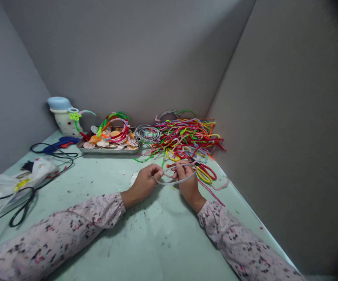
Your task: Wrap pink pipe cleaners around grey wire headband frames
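Observation:
Between my hands is a thin grey headband (173,182), its curve facing me. My left hand (145,179) pinches the left end of the band with thumb and forefinger. A pink pipe cleaner (169,176) runs from those fingertips across to my right hand (188,181). My right fingers are closed inside the band around the pipe cleaner, and the band's right side crosses over the back of that hand. Exactly how the pipe cleaner meets the band is too small to make out. Just beyond my right hand lie red and yellow pipe cleaner loops (205,173).
A heap of coloured pipe cleaners (183,134) lies at the back right. Beside it are a coil of grey bands (147,133) and a metal tray (110,151) with shells and finished-looking headbands. A blue-lidded bottle (65,117), black cable (52,177) and plastic bag (40,169) are on the left.

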A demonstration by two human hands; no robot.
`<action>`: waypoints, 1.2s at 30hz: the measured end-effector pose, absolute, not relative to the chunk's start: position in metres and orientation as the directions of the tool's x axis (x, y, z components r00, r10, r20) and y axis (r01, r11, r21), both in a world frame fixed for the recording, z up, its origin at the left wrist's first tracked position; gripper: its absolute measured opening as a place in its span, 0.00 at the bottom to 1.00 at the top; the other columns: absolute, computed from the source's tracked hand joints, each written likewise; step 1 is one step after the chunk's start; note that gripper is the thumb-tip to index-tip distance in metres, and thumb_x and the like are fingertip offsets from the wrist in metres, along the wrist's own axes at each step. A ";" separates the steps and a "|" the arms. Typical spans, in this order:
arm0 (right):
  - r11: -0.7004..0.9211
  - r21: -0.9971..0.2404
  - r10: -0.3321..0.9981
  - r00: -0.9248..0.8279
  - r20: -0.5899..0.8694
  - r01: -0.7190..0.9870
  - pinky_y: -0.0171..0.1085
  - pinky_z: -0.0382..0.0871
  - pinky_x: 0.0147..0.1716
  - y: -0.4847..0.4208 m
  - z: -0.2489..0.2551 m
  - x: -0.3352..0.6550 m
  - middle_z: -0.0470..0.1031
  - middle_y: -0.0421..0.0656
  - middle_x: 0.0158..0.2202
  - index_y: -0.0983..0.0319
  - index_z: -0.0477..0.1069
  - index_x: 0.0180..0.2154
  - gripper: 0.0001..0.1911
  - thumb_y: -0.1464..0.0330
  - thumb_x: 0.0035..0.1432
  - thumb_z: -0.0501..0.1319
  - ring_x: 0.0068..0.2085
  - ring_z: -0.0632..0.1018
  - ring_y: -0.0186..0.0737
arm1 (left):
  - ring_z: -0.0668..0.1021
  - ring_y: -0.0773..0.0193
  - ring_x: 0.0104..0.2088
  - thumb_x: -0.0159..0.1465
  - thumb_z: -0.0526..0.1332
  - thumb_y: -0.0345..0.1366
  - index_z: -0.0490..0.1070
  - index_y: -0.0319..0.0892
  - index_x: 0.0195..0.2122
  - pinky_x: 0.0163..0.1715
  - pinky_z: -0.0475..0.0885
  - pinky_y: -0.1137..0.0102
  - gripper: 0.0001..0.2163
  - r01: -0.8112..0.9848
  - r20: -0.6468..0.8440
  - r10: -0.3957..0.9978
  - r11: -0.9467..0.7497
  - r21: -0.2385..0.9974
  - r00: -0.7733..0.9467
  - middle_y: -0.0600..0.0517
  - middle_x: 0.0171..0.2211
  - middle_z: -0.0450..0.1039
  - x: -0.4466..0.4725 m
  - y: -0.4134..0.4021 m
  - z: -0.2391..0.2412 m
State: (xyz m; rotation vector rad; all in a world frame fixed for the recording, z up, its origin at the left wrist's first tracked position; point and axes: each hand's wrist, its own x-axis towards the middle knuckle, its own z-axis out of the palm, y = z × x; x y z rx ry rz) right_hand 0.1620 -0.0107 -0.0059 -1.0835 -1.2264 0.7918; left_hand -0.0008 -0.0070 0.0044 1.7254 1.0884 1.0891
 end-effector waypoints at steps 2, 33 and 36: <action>0.330 -0.940 0.921 0.189 0.341 0.088 0.32 0.65 0.20 -0.010 -0.006 0.163 0.72 0.40 0.27 0.61 0.68 0.36 0.14 0.56 0.58 0.57 0.22 0.71 0.32 | 0.68 0.67 0.26 0.60 0.57 0.39 0.70 0.39 0.31 0.27 0.62 0.73 0.08 0.237 0.231 0.938 -0.294 0.926 0.259 0.55 0.24 0.68 -0.001 -0.008 0.005; 0.438 -0.838 0.899 -0.150 0.412 0.325 0.32 0.66 0.24 -0.026 -0.012 0.160 0.71 0.38 0.25 0.61 0.70 0.34 0.10 0.63 0.62 0.54 0.23 0.72 0.33 | 0.66 0.75 0.20 0.54 0.65 0.35 0.69 0.36 0.27 0.19 0.60 0.79 0.08 -0.372 -0.027 0.981 0.099 0.923 0.194 0.56 0.21 0.66 -0.002 0.003 0.010; 0.570 -0.679 0.822 -0.312 0.476 0.462 0.37 0.69 0.38 -0.029 -0.012 0.157 0.76 0.42 0.31 0.60 0.73 0.35 0.10 0.67 0.62 0.54 0.33 0.76 0.37 | 0.67 0.76 0.20 0.53 0.65 0.32 0.70 0.35 0.28 0.19 0.61 0.80 0.05 -0.475 -0.058 0.979 0.146 0.868 0.195 0.56 0.22 0.67 -0.003 0.003 0.013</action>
